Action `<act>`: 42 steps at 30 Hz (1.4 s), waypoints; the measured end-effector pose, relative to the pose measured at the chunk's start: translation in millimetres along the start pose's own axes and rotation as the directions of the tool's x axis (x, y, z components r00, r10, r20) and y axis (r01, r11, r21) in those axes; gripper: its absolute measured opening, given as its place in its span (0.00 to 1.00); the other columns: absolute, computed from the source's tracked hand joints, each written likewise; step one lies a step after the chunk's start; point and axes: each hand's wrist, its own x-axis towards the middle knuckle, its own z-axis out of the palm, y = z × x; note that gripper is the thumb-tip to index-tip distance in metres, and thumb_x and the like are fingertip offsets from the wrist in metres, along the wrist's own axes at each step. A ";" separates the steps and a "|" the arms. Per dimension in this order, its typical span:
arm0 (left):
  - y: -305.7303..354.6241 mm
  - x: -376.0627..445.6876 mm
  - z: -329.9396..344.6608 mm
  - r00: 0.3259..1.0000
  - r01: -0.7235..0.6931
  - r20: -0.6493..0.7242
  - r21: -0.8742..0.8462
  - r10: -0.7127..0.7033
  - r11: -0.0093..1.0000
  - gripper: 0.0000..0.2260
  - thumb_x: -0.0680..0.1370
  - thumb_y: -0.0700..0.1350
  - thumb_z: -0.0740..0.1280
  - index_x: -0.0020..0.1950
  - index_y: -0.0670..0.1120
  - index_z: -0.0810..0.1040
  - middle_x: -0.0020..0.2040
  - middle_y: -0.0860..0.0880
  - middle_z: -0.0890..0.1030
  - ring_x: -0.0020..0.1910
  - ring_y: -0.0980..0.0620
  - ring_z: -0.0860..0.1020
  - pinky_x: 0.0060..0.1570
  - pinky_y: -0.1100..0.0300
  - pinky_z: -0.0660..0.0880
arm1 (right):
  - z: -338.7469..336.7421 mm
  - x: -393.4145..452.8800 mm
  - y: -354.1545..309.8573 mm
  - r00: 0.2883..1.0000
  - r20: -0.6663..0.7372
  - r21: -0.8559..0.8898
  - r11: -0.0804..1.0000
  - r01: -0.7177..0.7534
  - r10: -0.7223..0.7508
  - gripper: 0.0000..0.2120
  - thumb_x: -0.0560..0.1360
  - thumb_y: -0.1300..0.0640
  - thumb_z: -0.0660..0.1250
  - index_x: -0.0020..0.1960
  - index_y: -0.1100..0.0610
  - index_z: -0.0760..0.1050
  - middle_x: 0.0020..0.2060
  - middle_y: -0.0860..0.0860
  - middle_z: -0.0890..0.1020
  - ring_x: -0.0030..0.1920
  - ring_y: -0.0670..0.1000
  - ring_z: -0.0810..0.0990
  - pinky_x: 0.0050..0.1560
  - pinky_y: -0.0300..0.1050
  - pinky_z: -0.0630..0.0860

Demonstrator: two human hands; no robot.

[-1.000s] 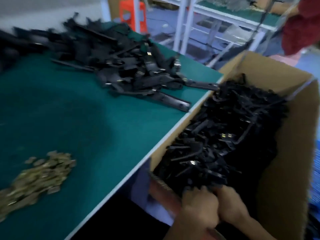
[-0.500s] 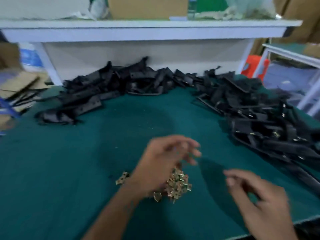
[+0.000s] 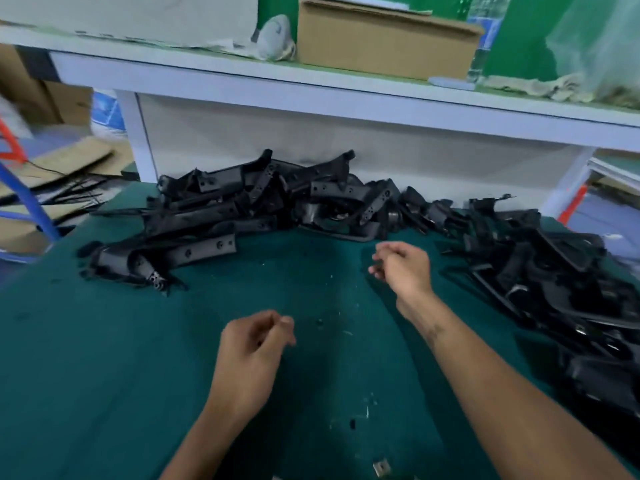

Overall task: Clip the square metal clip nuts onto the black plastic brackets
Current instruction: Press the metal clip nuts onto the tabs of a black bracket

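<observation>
Black plastic brackets lie in a long heap along the back of the green table [image 3: 104, 358], with one pile at the back [image 3: 242, 209] and another down the right side [image 3: 554, 289]. My left hand [image 3: 252, 348] hovers over the middle of the mat, fingers curled and thumb pressed to the fingertips, pinching clip nuts that are hidden inside the fingers. My right hand [image 3: 401, 265] is stretched forward just short of the back pile, fingers loosely curled and holding nothing. A single square metal clip nut [image 3: 381, 467] lies at the near edge.
A white shelf [image 3: 346, 95] crosses above the back of the table, carrying a cardboard box [image 3: 384, 39] and a plastic bag [image 3: 595, 46]. Flattened cardboard [image 3: 52, 161] and a blue tube [image 3: 31, 202] lie off the table's left edge.
Both hands left the carton of brackets on the right. My left hand then rose from the clip nut pile with fingers closed. My right hand moved forward toward the back brackets.
</observation>
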 end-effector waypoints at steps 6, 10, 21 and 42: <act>1.9 1.3 2.5 0.998 0.055 0.008 -0.034 -0.055 0.998 0.21 0.79 0.49 0.66 0.29 0.40 0.70 0.23 0.53 0.61 0.23 0.56 0.59 0.24 0.65 0.57 | 39.9 92.0 -21.5 0.973 -0.184 0.117 0.986 -0.119 0.139 0.16 0.80 0.48 0.70 0.39 0.57 0.73 0.32 0.52 0.78 0.24 0.48 0.71 0.21 0.40 0.66; -3.4 3.2 5.9 0.996 0.084 0.010 -0.004 -0.084 0.996 0.18 0.79 0.40 0.67 0.29 0.39 0.71 0.23 0.52 0.62 0.23 0.57 0.60 0.23 0.67 0.57 | 54.3 121.9 -26.5 0.963 -0.229 0.055 0.990 -0.133 0.143 0.24 0.75 0.46 0.75 0.30 0.52 0.65 0.27 0.50 0.73 0.25 0.50 0.67 0.27 0.42 0.67; -1.6 4.5 5.4 0.999 0.046 0.028 -0.018 -0.046 0.999 0.19 0.80 0.43 0.66 0.32 0.37 0.70 0.24 0.54 0.61 0.24 0.57 0.58 0.24 0.66 0.57 | 19.1 101.8 -62.1 0.869 -0.342 -0.222 0.929 0.296 -0.359 0.11 0.75 0.51 0.74 0.36 0.50 0.76 0.31 0.44 0.80 0.29 0.44 0.75 0.32 0.40 0.72; 38.4 -47.0 10.8 0.886 -0.417 0.233 0.780 0.402 0.467 0.28 0.85 0.59 0.48 0.79 0.43 0.60 0.68 0.45 0.75 0.64 0.45 0.75 0.70 0.47 0.63 | -34.1 -181.2 11.7 0.816 0.466 0.008 0.924 0.382 -0.342 0.15 0.77 0.55 0.72 0.33 0.54 0.76 0.25 0.47 0.73 0.28 0.44 0.70 0.30 0.39 0.64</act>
